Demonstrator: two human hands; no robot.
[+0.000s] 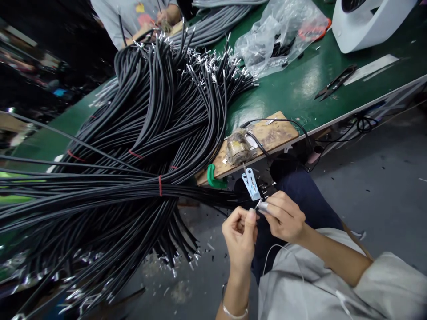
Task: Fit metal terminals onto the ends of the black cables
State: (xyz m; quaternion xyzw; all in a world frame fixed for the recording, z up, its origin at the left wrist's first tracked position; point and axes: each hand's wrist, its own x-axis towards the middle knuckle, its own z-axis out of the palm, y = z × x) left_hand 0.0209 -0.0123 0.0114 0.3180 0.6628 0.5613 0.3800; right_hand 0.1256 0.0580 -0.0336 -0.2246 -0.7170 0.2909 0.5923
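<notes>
My left hand [240, 233] pinches the end of a black cable, thumb against fingers, just above my lap. Close beside it, my right hand [283, 217] has its fingers closed at the silvery wire end of that cable, with something grey wrapped on a fingertip. Just above both hands a light blue clothes peg [251, 183] hangs off a small motor-like device [238, 149] wrapped in clear film. A red-tied bundle of black cables [187, 190] runs from the left toward my hands. Its ends near the hands are partly hidden.
A large heap of black cables [156, 98] covers the left of the green table. The device sits on a wooden board [276, 131], held by a green clamp [213, 178]. Snips [335, 83], a plastic bag [276, 35] and a white appliance [363, 26] lie farther back. Another person [140, 18] works opposite.
</notes>
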